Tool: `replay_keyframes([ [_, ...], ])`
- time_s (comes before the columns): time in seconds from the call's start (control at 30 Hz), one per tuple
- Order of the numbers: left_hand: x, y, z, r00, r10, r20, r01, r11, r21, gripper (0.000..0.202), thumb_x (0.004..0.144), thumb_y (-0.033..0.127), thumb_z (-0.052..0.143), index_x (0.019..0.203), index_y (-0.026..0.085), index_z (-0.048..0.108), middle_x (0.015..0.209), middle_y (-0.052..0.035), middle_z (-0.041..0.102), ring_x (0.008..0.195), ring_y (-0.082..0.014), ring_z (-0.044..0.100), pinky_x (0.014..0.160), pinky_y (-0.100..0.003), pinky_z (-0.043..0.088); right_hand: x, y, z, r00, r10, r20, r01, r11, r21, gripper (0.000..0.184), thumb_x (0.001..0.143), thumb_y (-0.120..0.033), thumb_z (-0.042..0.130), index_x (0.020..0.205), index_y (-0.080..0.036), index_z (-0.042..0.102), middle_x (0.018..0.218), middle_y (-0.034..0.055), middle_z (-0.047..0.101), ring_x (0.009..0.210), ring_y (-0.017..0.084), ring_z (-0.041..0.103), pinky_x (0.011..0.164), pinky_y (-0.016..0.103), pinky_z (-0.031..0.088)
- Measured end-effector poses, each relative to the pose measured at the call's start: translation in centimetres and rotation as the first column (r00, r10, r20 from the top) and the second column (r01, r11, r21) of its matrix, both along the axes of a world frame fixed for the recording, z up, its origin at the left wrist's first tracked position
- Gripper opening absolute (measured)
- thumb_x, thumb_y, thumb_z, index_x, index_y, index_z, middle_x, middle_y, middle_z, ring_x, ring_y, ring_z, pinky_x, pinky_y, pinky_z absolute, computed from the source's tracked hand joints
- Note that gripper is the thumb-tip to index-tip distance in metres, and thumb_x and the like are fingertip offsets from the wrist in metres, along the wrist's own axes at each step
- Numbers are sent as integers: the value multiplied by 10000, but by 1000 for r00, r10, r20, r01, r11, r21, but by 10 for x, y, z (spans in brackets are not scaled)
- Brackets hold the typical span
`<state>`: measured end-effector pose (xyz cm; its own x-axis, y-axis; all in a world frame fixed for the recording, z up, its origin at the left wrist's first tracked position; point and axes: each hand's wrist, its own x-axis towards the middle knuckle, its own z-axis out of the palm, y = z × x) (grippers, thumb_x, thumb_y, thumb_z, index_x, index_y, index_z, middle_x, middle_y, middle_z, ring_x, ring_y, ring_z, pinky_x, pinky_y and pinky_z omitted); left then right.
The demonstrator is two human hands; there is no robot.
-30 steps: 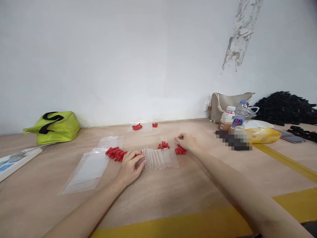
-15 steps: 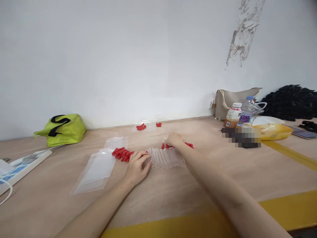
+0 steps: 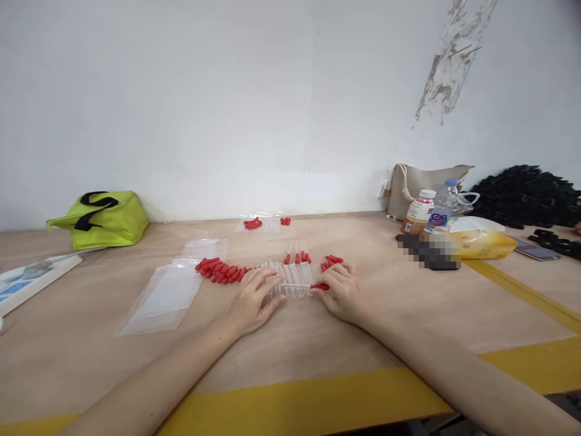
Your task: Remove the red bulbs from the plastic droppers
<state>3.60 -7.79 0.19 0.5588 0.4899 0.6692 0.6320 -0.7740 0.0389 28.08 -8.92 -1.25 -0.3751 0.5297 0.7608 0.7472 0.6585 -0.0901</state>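
Observation:
My right hand (image 3: 345,292) pinches the red rubber bulb of a glass dropper (image 3: 297,286), held level across a row of clear glass tubes (image 3: 295,274). The dropper's tip reaches toward my left hand (image 3: 255,298), whose fingers are apart and rest over the row's left end. Whether the left fingers touch that tip, I cannot tell. Many loose red bulbs (image 3: 222,270) lie to the left of that hand. More red bulbs (image 3: 332,260) sit just beyond my right hand. Behind the row, several droppers (image 3: 298,254) lie with their tubes pointing away.
Clear plastic bags (image 3: 158,297) lie at left, near a white power strip (image 3: 40,278) and a yellow-green bag (image 3: 106,221). A bag with red bulbs (image 3: 261,223) lies by the wall. Bottles (image 3: 420,212), a tissue pack (image 3: 483,239) and a black pile (image 3: 521,197) stand at right.
My right hand has come back from behind the tubes, now holding a dropper over the row. Droppers behind the row are uncovered. My left hand stays on the row's left end.

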Motion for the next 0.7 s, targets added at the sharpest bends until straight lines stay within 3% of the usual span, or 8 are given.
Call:
replay_keyframes([
  [0.2,11,-2,-3,997,-26,-77,32,997,76,179,822,277,512,960,245,621,837,-25,644,814,-162,533,874,-395,325,-18,2,3,994,98,48,-100,994,36,187,824,-328,506,722,-176,544,652,4,585,677,133,465,761,322,264],
  [0.37,11,0,-5,996,-48,-81,57,991,118,183,818,266,523,975,248,615,715,2,633,729,-140,525,846,-366,327,-17,3,2,990,114,81,-119,991,56,193,820,-344,521,730,-177,555,648,-1,592,684,130,469,748,308,265],
  [0.7,12,-8,2,989,15,-147,15,978,207,145,833,224,481,825,223,626,628,7,600,654,-132,495,816,-381,318,-16,3,1,983,112,144,-126,988,94,171,816,-354,529,834,-212,623,643,0,586,683,133,459,747,329,249],
])
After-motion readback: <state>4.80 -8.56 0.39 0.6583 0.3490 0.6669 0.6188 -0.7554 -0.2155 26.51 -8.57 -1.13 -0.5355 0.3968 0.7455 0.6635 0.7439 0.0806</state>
